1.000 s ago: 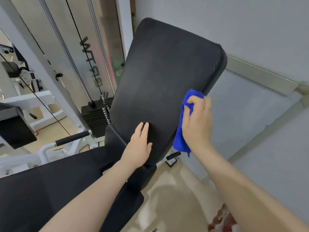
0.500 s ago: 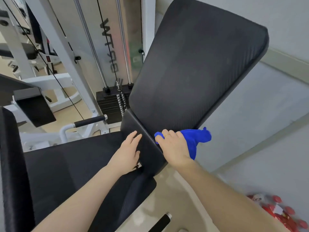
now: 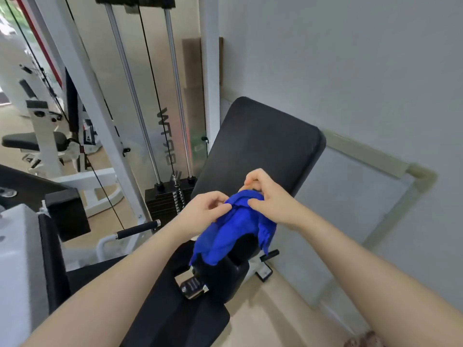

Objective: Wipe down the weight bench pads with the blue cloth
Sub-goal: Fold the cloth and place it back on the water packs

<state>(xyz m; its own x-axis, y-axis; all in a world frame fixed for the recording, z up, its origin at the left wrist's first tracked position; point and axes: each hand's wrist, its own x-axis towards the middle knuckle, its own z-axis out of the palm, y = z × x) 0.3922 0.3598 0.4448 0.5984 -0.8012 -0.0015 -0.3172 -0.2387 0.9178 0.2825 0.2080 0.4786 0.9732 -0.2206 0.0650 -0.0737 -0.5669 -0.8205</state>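
The black back pad (image 3: 263, 146) of the weight bench leans up against the grey wall. Its black seat pad (image 3: 172, 314) runs toward me at the bottom centre. The blue cloth (image 3: 233, 234) hangs bunched in the air in front of the back pad's lower end, over the joint between the pads. My left hand (image 3: 203, 209) pinches the cloth's top left edge. My right hand (image 3: 268, 194) grips its top right edge, fingers curled. Both hands are off the pads.
A white cable machine with chrome rods and a black weight stack (image 3: 167, 199) stands just left of the bench. A black-gripped handle (image 3: 137, 230) pokes out near the seat. Grey wall (image 3: 350, 71) is close on the right; tan floor (image 3: 275, 309) lies below.
My right hand lifted the cloth off the back pad's lower edge. My left hand left the pad and took hold of the cloth too. The view pulled back and upward.
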